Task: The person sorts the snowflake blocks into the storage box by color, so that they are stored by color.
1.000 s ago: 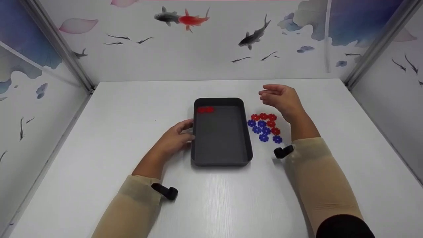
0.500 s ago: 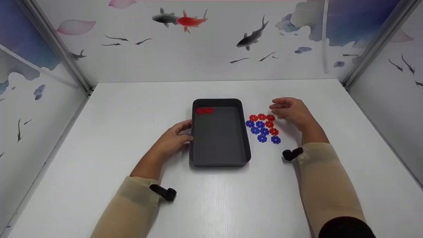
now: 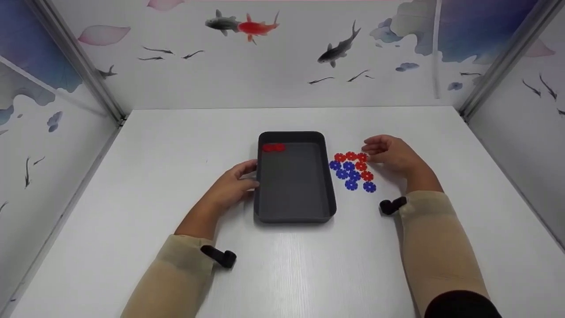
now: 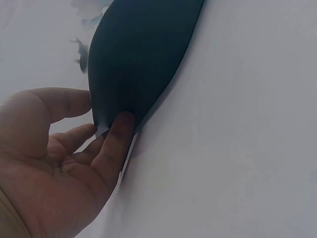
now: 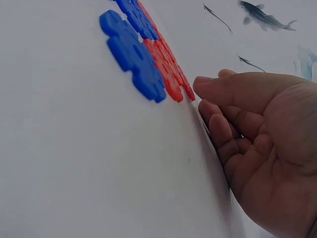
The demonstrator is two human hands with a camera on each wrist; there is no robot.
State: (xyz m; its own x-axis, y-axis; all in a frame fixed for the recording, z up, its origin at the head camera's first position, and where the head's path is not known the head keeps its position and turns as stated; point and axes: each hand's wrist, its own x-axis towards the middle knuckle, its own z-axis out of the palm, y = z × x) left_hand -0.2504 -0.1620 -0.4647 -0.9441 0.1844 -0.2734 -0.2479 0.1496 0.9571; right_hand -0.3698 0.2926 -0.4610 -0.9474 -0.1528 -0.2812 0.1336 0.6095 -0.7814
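Note:
A dark grey rectangular tray (image 3: 295, 185) stands on the white table. My left hand (image 3: 231, 185) rests against its left outer wall; in the left wrist view the fingertips touch the dark tray side (image 4: 143, 49). Two red flower-shaped plastic pieces (image 3: 273, 147) lie in the tray's far left corner. Right of the tray lies a group of similar pieces, several red (image 3: 340, 157) and several blue (image 3: 342, 174). My right hand (image 3: 393, 154) is at the group's far right, loosely bent fingers beside the end red piece (image 3: 362, 157). Whether the fingertips touch it, I cannot tell.
White panels with painted fish (image 3: 337, 51) enclose the table (image 3: 282, 274) at the back and both sides. Metal posts (image 3: 507, 57) stand at the back corners. Black wrist cameras (image 3: 219, 256) sit on both sleeves.
My right hand has moved right and down towards the near side, from above the group to beside the end red piece. The left hand and tray hold their places.

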